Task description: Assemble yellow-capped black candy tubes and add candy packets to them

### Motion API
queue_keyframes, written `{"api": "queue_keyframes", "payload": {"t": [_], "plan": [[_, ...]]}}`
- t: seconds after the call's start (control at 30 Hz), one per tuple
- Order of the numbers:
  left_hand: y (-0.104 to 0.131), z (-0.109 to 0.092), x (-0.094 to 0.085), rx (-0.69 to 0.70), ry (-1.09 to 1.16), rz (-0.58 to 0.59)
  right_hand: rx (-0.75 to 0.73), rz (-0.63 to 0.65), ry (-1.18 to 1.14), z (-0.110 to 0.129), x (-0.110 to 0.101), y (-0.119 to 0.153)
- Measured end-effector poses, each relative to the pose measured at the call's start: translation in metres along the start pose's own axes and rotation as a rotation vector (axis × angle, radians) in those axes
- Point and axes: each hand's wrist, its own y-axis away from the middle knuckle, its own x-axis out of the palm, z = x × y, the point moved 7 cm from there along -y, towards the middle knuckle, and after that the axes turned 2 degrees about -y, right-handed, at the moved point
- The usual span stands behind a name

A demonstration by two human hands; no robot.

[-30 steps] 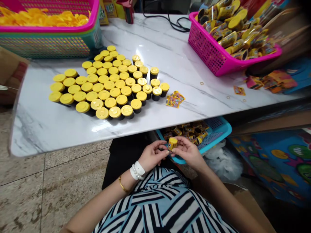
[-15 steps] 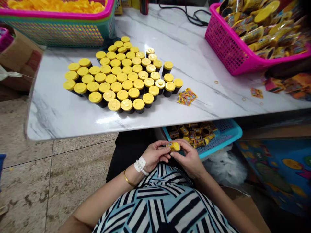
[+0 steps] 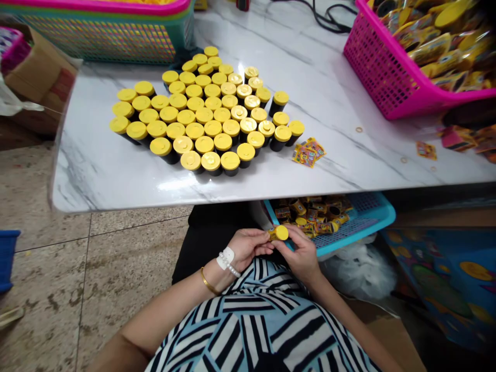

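Note:
Over my lap, a small yellow-capped tube [image 3: 281,232] with a printed wrapper is held between both hands. My left hand [image 3: 249,246] pinches its wrapped end between thumb and fingers. At the capped end, my right hand [image 3: 300,254] grips it with thumb and fingertips, the yellow cap facing up toward me. Just beyond my hands, a light-blue basket [image 3: 372,223] under the table edge holds similar small wrapped tubes [image 3: 310,213]. On the table stand many black tubes with yellow lids [image 3: 203,114], packed upright in a cluster.
A pink basket [image 3: 382,85] heaped with wrapped tubes stands at the right of the marbled table [image 3: 318,103]. Stacked baskets [image 3: 96,36] are at the back left. Small printed packets [image 3: 309,152] lie beside the lidded tubes. A black cable [image 3: 325,19] runs along the back.
The tube in my hands has turned so its yellow cap faces more toward me. The whole view has shifted slightly, with the table appearing a little higher and further right.

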Motion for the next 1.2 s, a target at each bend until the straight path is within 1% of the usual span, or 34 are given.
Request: {"api": "queue_keyframes", "payload": {"t": [0.1,0.17,0.23,0.33,0.4,0.47,0.53,0.57,0.6,0.67,0.77,0.83,0.87,0.93,1.03,1.1,1.13,1.2], "plan": [[0.002,-0.001,0.006,0.003,-0.014,0.023,0.021,0.008,-0.007,0.002,-0.001,0.0],[0.004,-0.002,0.012,0.013,-0.025,0.051,0.037,0.006,0.012,0.002,-0.005,0.001],[0.006,-0.004,0.017,0.027,-0.031,0.086,0.035,-0.018,0.081,0.001,-0.018,0.002],[0.007,-0.008,0.017,0.046,-0.042,0.095,-0.042,-0.078,0.306,0.006,-0.051,-0.002],[0.004,-0.01,0.014,0.06,-0.059,0.066,-0.129,-0.13,0.455,0.019,-0.075,-0.012],[0.001,-0.012,0.013,0.084,-0.082,0.057,-0.23,-0.229,0.522,0.041,-0.097,-0.028],[-0.001,-0.012,0.016,0.101,-0.112,0.079,-0.337,-0.353,0.522,0.067,-0.111,-0.049],[-0.001,-0.012,0.018,0.103,-0.129,0.094,-0.383,-0.399,0.516,0.078,-0.113,-0.063],[0.0,-0.011,0.019,0.102,-0.148,0.106,-0.407,-0.415,0.513,0.085,-0.112,-0.078],[0.003,-0.011,0.019,0.112,-0.184,0.112,-0.396,-0.369,0.499,0.089,-0.101,-0.113],[0.012,-0.021,0.011,0.181,-0.232,0.069,-0.341,-0.274,0.501,0.078,-0.082,-0.154],[0.023,-0.033,0.004,0.258,-0.267,0.02,-0.32,-0.245,0.502,0.071,-0.075,-0.166],[0.029,-0.04,0.003,0.3,-0.288,0.0,-0.323,-0.24,0.507,0.07,-0.073,-0.167],[0.041,-0.054,0.007,0.373,-0.334,-0.014,-0.357,-0.253,0.522,0.076,-0.07,-0.158],[0.056,-0.073,0.023,0.458,-0.384,0.005,-0.426,-0.265,0.532,0.091,-0.062,-0.131],[0.06,-0.084,0.034,0.509,-0.381,0.015,-0.453,-0.278,0.545,0.096,-0.057,-0.115],[0.06,-0.088,0.038,0.526,-0.37,0.021,-0.447,-0.294,0.543,0.096,-0.058,-0.112],[0.057,-0.09,0.043,0.537,-0.347,0.042,-0.392,-0.33,0.503,0.09,-0.063,-0.114]]}}
